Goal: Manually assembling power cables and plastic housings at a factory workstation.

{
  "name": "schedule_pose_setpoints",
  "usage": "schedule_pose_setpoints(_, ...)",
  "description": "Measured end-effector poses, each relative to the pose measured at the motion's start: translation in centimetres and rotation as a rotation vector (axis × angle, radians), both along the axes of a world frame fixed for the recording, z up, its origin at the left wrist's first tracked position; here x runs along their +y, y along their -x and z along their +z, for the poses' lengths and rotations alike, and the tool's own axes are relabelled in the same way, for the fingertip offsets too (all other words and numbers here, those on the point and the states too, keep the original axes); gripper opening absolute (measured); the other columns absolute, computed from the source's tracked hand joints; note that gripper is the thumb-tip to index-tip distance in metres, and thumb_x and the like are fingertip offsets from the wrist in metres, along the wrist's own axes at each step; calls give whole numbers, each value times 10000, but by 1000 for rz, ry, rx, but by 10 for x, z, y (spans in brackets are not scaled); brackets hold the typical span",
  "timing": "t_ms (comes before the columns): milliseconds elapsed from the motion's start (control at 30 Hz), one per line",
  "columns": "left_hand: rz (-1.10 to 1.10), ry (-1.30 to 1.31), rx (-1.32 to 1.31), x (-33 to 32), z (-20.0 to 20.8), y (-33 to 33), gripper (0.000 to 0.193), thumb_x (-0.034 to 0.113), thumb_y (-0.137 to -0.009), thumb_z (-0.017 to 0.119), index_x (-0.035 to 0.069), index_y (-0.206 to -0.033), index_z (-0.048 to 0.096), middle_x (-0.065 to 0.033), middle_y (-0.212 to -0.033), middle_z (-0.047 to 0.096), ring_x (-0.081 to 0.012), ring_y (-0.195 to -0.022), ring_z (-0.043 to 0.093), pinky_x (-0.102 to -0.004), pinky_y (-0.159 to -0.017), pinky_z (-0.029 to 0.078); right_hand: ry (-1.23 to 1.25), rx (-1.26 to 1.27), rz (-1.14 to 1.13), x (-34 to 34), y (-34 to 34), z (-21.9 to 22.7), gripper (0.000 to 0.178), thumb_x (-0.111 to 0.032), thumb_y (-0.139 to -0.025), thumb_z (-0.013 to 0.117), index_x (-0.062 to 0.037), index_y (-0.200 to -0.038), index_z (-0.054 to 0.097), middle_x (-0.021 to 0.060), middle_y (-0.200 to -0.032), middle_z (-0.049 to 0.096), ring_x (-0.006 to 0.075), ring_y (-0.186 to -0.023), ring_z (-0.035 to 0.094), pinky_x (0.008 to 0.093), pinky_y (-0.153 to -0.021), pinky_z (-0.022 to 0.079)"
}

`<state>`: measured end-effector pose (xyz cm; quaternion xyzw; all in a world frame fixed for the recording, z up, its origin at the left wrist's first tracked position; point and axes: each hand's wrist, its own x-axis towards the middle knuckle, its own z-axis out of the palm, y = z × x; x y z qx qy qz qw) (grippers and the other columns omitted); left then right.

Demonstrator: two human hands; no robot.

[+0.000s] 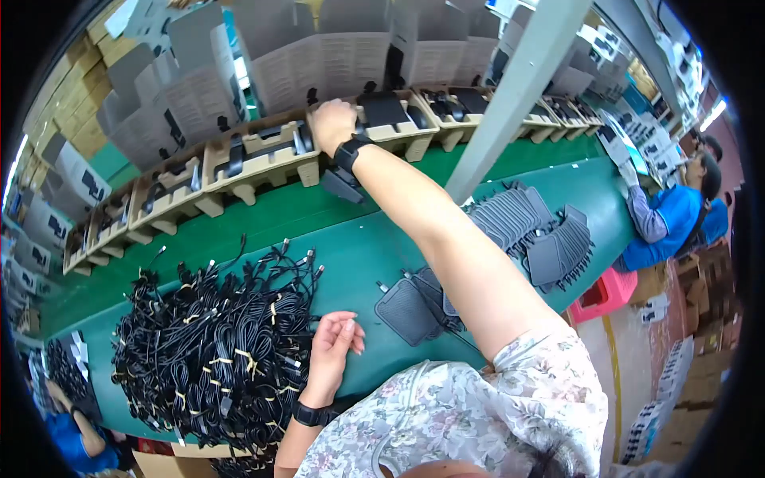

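My right hand (333,126) is stretched out to the row of moulded pulp trays. It is over the seam between one pulp tray (307,169) and another pulp tray (414,143), fingers curled downward. What they grip, if anything, is hidden. A dark flat part (343,187) shows below its wrist strap. My left hand (335,338) hovers palm up at the right edge of a large heap of bundled black cables (215,358). Its fingers are loosely bent and apart, with nothing visible in them. To its right lies a dark grey textured pad (408,311) with cords beside it.
Open printed cartons (287,72) stand behind the trays. A grey metal post (518,95) rises right of my right arm. Rows of dark grey pads (550,255) lie on the green table (351,239). Co-workers in blue sit at right (677,215) and lower left (76,438).
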<state>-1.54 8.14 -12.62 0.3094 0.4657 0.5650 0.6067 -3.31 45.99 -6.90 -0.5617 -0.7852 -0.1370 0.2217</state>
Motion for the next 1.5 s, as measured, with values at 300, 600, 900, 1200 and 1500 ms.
schedule_pose_setpoints(300,17,29,15,-3,-1,1,166,103,-939,509,21,-1082,489,-58,-819,580,-104,-648,539,-222,-597,441,350,462,160,-1,-8,4,193,-121,-846,513,3,-936,631,182,-964,622,302,-899,632,366,-729,522)
schedule_pose_setpoints(600,47,23,51,-2,-2,3,170,104,-924,532,23,-1066,489,-56,-818,571,-121,-641,542,-228,-584,439,144,374,236,-15,-24,2,161,-100,-826,481,-6,-890,595,212,-957,609,336,-892,606,401,-768,503)
schedule_pose_setpoints(900,31,28,46,-1,-4,1,163,69,-919,525,21,-1070,487,-59,-822,572,-122,-642,544,-232,-596,448,-25,260,189,9,-33,-14,137,-111,-804,511,-55,-801,636,118,-935,608,282,-944,563,364,-775,501)
schedule_pose_setpoints(1200,26,19,69,-2,0,-2,156,69,-920,527,11,-1060,495,-69,-842,584,-118,-669,558,-230,-624,456,-163,124,345,-11,-74,-16,237,-274,-828,553,-62,-861,655,113,-910,589,290,-952,535,424,-824,427)
schedule_pose_setpoints(1500,32,-14,127,2,-5,-4,154,75,-921,529,8,-1056,500,-66,-844,588,-117,-675,565,-233,-621,463,-185,470,384,-10,-75,-36,298,-309,-875,527,-45,-908,663,138,-981,583,319,-1002,520,425,-903,390)
